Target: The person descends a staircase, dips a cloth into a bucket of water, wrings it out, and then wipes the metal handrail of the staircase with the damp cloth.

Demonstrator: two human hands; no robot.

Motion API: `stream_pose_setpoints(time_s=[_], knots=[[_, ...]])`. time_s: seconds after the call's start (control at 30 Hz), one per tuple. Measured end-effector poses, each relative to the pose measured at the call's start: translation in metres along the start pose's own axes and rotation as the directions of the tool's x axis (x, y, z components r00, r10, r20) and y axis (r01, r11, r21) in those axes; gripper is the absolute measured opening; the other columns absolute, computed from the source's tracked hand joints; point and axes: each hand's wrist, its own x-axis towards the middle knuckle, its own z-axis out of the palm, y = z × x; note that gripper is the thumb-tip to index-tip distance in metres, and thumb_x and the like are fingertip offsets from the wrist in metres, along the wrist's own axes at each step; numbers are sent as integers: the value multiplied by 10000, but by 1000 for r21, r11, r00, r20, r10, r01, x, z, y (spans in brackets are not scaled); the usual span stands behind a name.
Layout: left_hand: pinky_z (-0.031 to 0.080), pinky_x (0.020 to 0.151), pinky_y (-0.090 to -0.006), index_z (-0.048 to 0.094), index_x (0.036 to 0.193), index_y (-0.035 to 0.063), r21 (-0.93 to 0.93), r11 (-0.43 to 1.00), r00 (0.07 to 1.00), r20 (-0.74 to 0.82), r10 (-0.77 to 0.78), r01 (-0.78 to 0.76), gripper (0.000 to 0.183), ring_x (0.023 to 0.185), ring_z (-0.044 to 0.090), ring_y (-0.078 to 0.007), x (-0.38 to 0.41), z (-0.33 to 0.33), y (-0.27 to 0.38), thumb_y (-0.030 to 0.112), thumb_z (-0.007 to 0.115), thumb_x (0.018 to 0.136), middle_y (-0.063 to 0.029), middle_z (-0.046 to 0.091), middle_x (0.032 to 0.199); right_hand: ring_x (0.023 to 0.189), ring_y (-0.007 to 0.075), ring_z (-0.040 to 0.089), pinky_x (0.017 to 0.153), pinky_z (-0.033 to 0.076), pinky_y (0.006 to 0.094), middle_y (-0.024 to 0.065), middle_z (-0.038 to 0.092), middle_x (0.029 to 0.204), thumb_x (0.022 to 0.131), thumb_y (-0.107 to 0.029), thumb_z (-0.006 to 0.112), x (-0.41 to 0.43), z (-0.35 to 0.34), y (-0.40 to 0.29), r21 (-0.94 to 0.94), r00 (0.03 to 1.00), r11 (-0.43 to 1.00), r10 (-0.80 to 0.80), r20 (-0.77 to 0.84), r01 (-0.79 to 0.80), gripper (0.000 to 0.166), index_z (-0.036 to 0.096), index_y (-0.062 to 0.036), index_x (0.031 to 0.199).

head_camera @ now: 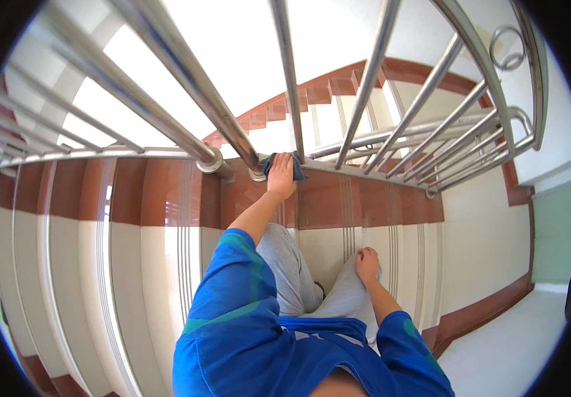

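Observation:
My left hand point(281, 174) presses a dark blue cloth point(300, 171) onto the bottom rail of a metal stair railing point(345, 171), between two upright bars. The cloth lies bunched beneath the palm and sticks out at both sides of the fingers. Close by on the left, a thick metal post point(238, 144) meets the base in a round collar. My right hand point(367, 262) rests on the knee of my grey trousers point(347, 293), fingers curled; no object shows in it.
Cream stair treads point(161, 278) with dark grooved strips run down both sides of me, edged by a red-brown tiled border point(325, 198). Beyond the bars is another flight of stairs point(325, 94). A pale green panel point(555, 233) stands at the far right.

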Motion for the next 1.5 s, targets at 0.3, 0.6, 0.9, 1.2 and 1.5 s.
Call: stream_pose_setpoints(time_s=[0.3,0.6,0.9,1.2,1.5], knots=[[450,866,-333,492,1253,111,-815,-504,637,555,-535,287,427,993,564,-160,-76,-89,-33,290,672,911,-31,581,1079,984,284,619,907,473,354,142,659,984,822,-28,526,-31,-11,-5,174,987,984,61,-148,-35,181,676,-18,923],[386,963,-301,309,1417,57,-975,-224,841,118,-528,-4,725,1061,500,-169,-10,-226,-36,333,716,885,-55,503,1210,1098,173,575,981,413,297,76,649,1125,985,-127,501,-12,-121,-104,684,980,730,135,-149,3,203,674,-24,1008],[470,875,-427,395,1234,-75,-679,648,725,-632,-275,-346,842,1039,569,-367,89,-424,-15,410,844,713,-251,516,1167,1193,157,536,975,424,341,27,607,1262,1001,-213,510,-73,-193,-170,769,949,637,216,-231,43,202,671,-112,1069],[544,728,-426,499,1102,15,-692,634,693,-643,-325,-345,601,799,697,-359,106,-460,-19,325,793,679,-191,696,861,1026,119,604,841,490,273,29,663,1090,1009,-142,477,-101,-229,-216,733,921,668,192,-340,132,212,666,-53,1044],[501,794,-339,547,1124,20,-724,579,730,-615,-298,-375,604,847,635,-211,95,-468,-13,331,839,697,-104,672,948,930,141,646,789,512,277,63,684,969,995,-87,467,-26,-279,-339,573,931,741,-344,-120,348,195,636,2,1035]])
